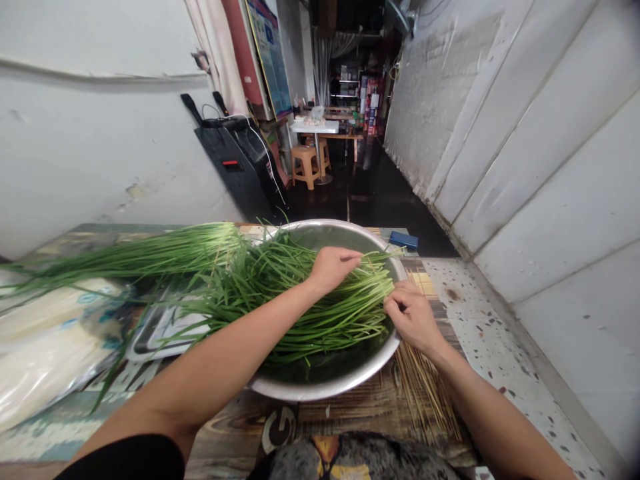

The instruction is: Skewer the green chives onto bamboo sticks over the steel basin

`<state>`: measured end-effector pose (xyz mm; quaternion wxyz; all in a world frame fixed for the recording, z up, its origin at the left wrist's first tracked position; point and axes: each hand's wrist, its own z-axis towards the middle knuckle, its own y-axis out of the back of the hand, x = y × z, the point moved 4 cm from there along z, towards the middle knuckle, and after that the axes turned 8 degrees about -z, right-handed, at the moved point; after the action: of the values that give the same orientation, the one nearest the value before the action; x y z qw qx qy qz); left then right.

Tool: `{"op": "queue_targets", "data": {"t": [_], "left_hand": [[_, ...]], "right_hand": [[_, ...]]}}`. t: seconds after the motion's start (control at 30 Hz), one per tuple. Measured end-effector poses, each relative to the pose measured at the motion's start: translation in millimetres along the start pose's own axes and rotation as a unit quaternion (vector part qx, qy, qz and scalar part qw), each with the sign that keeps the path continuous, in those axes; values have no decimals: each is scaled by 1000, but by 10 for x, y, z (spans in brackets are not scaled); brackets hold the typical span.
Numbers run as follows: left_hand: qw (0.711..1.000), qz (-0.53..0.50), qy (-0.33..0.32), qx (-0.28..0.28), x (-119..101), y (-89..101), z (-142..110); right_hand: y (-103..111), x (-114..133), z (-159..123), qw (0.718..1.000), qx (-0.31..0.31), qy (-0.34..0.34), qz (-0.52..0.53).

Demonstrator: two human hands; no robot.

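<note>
A wide metal basin (327,392) holds a heap of green garlic chives (320,327), pale stalk ends pointing right. My left hand (334,268) is over the far side of the heap, thumb and fingers pinched on a few chive stalks that reach past the basin's right rim. My right hand (411,313) is at that rim beside the stalk ends, its fingers curled together; what they hold is hidden. Thin bamboo skewers (433,397) lie on the table below my right hand. Another bunch of chives (170,252) lies left of the basin.
A clear plastic bag with pale contents (50,353) and a metal tray (145,333) are on the left. A small blue box (404,240) lies behind the basin. Further off are a black case (235,160), a white table (320,127) and orange stools (305,163).
</note>
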<state>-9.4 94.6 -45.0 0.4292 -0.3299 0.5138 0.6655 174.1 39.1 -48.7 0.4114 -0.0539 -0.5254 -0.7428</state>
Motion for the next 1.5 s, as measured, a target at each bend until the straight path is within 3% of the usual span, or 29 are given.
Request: {"op": "queue_targets", "data": {"t": [0.6,0.67,0.8,0.83,0.93,0.97,1.07,1.13,1.33,1.5], "left_hand": [[999,-8,-36,25,5,-43,-22],[997,-16,-41,68,-25,-60,-28],[971,-13,-77,225,-126,-32,-6],[972,-1,-86,219,-139,18,19],[983,97,-108,112,-116,173,102],[978,143,-116,101,-93,179,110],[945,252,-141,156,3,77,89],[930,272,-155,190,50,3,63],[921,286,-155,214,101,-93,38],[911,294,-176,229,111,-51,67]], "right_hand": [[13,16,4,1000,-5,-7,-5],[7,6,0,1000,-11,-11,-5],[-1,1,-5,1000,-18,-16,-4],[-2,4,-4,1000,-17,-15,-5],[-1,11,0,1000,-13,-15,-4],[0,10,1,1000,-13,-15,-4],[-4,0,2,1000,-12,-11,-2],[-7,-9,1,1000,-14,-6,1],[-10,-17,-3,1000,-8,-1,6],[-1,-6,-2,1000,-9,-1,3]]}}
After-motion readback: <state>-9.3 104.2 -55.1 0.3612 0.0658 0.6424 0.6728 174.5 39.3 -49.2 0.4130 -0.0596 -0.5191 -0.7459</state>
